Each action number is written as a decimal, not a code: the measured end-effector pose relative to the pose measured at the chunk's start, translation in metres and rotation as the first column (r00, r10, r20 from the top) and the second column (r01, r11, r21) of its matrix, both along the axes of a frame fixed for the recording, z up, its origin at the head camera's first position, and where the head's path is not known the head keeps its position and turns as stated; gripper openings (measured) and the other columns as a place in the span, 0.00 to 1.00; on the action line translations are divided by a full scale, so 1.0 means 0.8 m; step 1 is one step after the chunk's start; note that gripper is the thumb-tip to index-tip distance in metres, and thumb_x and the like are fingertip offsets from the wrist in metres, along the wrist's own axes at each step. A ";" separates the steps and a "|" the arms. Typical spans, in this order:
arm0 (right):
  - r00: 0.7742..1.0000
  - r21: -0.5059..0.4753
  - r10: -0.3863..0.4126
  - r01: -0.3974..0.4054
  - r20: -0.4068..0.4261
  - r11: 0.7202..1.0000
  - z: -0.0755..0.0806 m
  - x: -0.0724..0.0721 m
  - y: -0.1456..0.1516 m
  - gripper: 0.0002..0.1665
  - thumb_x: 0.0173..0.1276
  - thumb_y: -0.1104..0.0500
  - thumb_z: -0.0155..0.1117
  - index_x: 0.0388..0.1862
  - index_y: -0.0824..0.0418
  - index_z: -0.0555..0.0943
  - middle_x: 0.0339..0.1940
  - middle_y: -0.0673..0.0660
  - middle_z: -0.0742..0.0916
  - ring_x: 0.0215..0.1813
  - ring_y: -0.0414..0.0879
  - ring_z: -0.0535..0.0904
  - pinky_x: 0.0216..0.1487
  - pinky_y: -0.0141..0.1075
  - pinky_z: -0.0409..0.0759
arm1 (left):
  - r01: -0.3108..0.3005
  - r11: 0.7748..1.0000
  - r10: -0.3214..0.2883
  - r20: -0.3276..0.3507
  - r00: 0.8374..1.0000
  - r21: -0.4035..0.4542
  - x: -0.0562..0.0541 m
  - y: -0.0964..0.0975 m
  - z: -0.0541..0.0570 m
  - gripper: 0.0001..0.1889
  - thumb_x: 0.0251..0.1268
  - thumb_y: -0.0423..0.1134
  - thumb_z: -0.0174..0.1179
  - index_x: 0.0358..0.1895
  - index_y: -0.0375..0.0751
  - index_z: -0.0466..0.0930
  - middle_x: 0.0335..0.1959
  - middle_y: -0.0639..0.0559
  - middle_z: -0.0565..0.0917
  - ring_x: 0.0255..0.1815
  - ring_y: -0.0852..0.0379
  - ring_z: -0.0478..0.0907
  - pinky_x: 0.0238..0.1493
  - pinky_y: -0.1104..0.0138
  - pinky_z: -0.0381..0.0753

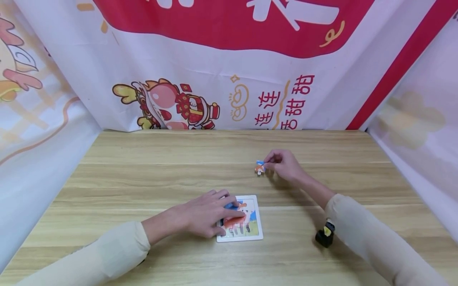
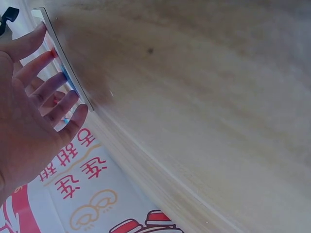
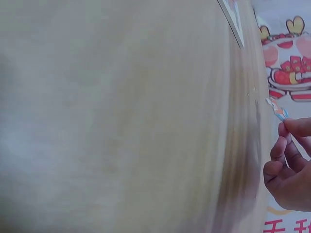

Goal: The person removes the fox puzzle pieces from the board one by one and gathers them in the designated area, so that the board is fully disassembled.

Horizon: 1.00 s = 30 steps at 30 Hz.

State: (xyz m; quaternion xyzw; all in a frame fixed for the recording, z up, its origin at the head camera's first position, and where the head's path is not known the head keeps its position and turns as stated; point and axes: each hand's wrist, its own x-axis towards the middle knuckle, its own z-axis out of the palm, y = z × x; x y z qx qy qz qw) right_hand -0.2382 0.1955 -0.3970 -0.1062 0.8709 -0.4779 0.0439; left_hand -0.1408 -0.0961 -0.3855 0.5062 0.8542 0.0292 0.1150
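A small jigsaw puzzle in a white square frame (image 1: 240,239) lies on the table, with an animal picture on its pieces. My left hand (image 1: 205,214) rests over the left half of it, fingers spread and hiding part of the picture. In the left wrist view, the fingers of that hand (image 2: 36,104) reach to the frame's edge. Beyond the frame, my right hand (image 1: 284,165) pinches a blue and orange puzzle piece (image 1: 259,168) between thumb and fingertip. Seen from the right wrist, the piece (image 3: 278,109) sticks out past the fingertips.
The wooden table (image 1: 150,159) runs back to a printed white and red cloth (image 1: 222,63). More cloth (image 1: 418,119) hangs along the right side, and another stands at the left. A black device (image 1: 325,235) sits at the right sleeve.
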 end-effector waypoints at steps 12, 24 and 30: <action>0.998 0.061 -0.058 0.057 0.011 0.997 0.000 -0.045 -0.001 0.06 0.69 0.69 0.67 0.43 0.70 0.85 0.34 0.61 0.85 0.34 0.46 0.75 0.31 0.31 0.73 | 0.006 1.000 -0.006 -0.011 1.000 -0.016 0.000 0.001 0.003 0.32 0.71 0.52 0.65 0.77 0.59 0.71 0.72 0.52 0.71 0.71 0.51 0.64 0.72 0.54 0.67; 0.992 0.176 -0.121 0.111 0.043 0.978 -0.003 -0.079 -0.008 0.06 0.71 0.67 0.68 0.45 0.68 0.86 0.42 0.61 0.86 0.39 0.48 0.76 0.36 0.34 0.75 | 0.010 1.000 -0.010 -0.008 1.000 -0.008 -0.001 0.000 0.001 0.31 0.71 0.52 0.65 0.77 0.59 0.71 0.72 0.52 0.71 0.71 0.52 0.64 0.72 0.54 0.67; 0.995 0.208 -0.083 0.092 -0.050 0.974 -0.008 -0.087 -0.008 0.07 0.66 0.70 0.70 0.40 0.73 0.86 0.37 0.65 0.89 0.36 0.45 0.79 0.37 0.29 0.75 | 0.008 1.000 -0.008 -0.005 1.000 -0.005 0.000 0.000 0.001 0.31 0.72 0.52 0.65 0.77 0.58 0.71 0.72 0.52 0.71 0.72 0.52 0.63 0.73 0.53 0.67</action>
